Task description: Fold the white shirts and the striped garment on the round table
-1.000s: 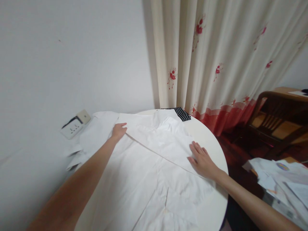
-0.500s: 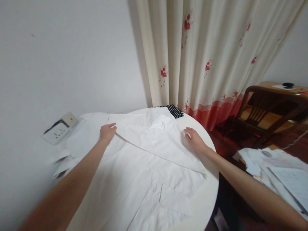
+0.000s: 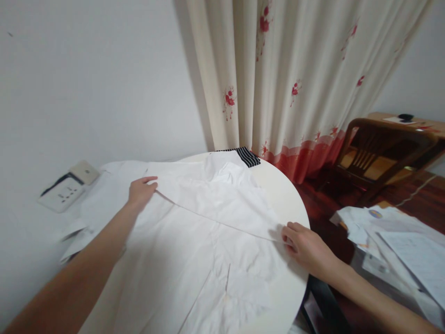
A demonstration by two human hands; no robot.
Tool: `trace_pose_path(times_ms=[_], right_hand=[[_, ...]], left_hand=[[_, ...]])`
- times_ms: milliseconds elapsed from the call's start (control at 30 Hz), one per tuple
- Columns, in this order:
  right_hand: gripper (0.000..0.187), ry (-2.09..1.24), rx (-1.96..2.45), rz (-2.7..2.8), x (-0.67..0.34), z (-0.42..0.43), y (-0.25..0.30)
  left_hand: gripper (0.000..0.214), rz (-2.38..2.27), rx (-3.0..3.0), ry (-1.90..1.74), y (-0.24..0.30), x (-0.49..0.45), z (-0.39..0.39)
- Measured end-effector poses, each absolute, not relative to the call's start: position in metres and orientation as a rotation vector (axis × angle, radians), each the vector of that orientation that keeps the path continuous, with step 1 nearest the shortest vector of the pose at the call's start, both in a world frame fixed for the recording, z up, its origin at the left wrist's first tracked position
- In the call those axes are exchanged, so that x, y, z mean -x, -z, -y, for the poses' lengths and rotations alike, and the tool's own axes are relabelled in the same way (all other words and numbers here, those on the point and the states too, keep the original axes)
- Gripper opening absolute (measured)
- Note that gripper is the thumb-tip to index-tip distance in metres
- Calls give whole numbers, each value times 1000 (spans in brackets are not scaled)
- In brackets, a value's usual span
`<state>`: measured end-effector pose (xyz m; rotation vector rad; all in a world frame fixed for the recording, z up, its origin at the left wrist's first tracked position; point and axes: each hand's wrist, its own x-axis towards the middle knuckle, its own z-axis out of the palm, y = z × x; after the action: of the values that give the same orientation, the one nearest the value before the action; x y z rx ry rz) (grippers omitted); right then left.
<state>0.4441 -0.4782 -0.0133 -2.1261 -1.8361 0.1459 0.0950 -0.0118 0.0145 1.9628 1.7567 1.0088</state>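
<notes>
A white shirt [image 3: 194, 241] lies spread over a round white table [image 3: 281, 185], with one part folded across it along a slanting edge. My left hand [image 3: 142, 191] pinches the upper left end of that edge between thumb and fingers. At the lower right end of the same edge, my right hand [image 3: 301, 243] has its fingers closed on the shirt's corner, near the table rim. Wrinkles run through the cloth near the front. A black cloth with white stripes [image 3: 248, 157] shows at the far rim, partly under the shirt.
A wall socket [image 3: 64, 192] is close on the left, touching or near the shirt's side. Behind the table hangs a flowered curtain [image 3: 278, 93]. To the right stand a wooden chair [image 3: 378, 144] and a pile of papers [image 3: 410, 260].
My right hand has moved down and toward me along the shirt and now grips the corner of the folded edge. My left hand keeps its pinch. The view has shifted slightly right.
</notes>
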Motion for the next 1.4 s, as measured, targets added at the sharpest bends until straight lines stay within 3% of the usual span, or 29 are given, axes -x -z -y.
trace_pose_path(times_ms=[167, 367, 600, 833, 967, 1133, 1233, 1400], right_hand=[[15, 59, 2214, 1735, -444, 492, 27], [20, 337, 2235, 1802, -434, 512, 34], [26, 243, 2163, 1693, -451, 506, 31], [41, 155, 2025, 1694, -467, 425, 25], [50, 115, 1990, 1825, -443, 377, 34], [57, 25, 1936, 2003, -416, 361, 51], [67, 64, 2016, 1953, -425, 373, 57], [67, 49, 2178, 1747, -463, 388, 62]], left_hand=[[33, -1816, -2016, -1084, -19, -87, 10], [23, -1769, -2131, -903, -16, -86, 17], [34, -1675, -2291, -958, -24, -89, 18], [44, -1702, -2355, -1104, -39, -75, 33], [40, -1294, -2650, -835, -13, -110, 79], [56, -1017, -2835, -257, 33, -148, 125], [56, -1080, -2847, -205, 48, -148, 127], [56, -1092, -2853, -232, 53, -142, 117]])
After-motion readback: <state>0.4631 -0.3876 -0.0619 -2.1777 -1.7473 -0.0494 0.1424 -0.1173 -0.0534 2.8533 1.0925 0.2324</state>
